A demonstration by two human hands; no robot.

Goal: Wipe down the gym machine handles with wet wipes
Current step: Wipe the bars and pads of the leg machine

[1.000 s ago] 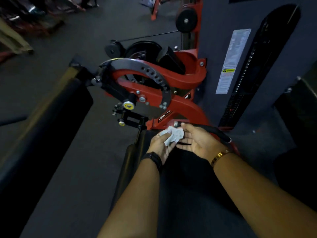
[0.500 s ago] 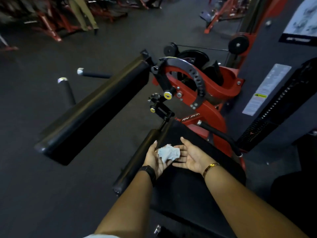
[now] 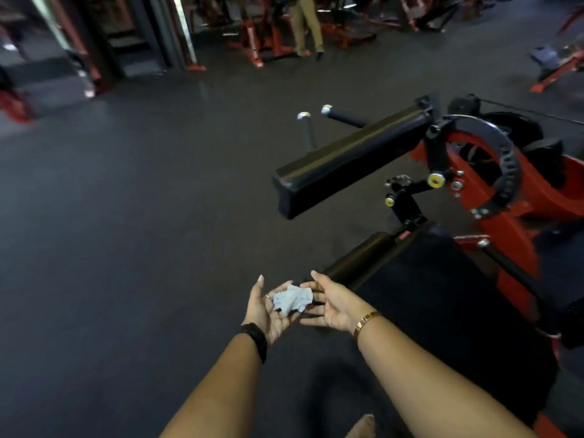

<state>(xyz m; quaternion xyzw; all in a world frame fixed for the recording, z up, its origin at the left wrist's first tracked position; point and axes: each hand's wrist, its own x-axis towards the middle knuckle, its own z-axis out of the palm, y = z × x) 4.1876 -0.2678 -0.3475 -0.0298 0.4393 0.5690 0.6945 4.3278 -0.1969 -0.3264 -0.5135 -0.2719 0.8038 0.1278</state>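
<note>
- Pale-blue crumpled wet wipe (image 3: 292, 299) was seen lying in the upturned palm of the left hand (image 3: 268, 311), whose fingers were relaxed rather than curled round it
- The right hand (image 3: 333, 306) was held just beside it, fingers straight and touching the wipe's edge; nothing was being pinched, as far as could be told
- Since a second earlier, both hands had been drawn back from the curved black side handle next to the red steel frame (image 3: 518, 248), and no contact with the machine remained
- The view had been swung left, so two black far handles with chrome end caps (image 3: 343, 116) were brought into sight beyond the long black padded roller (image 3: 350, 162), well apart from the hands
- The side handle was judged finished; the wipe appeared to be regathered for the far handles, not yet reached
</note>
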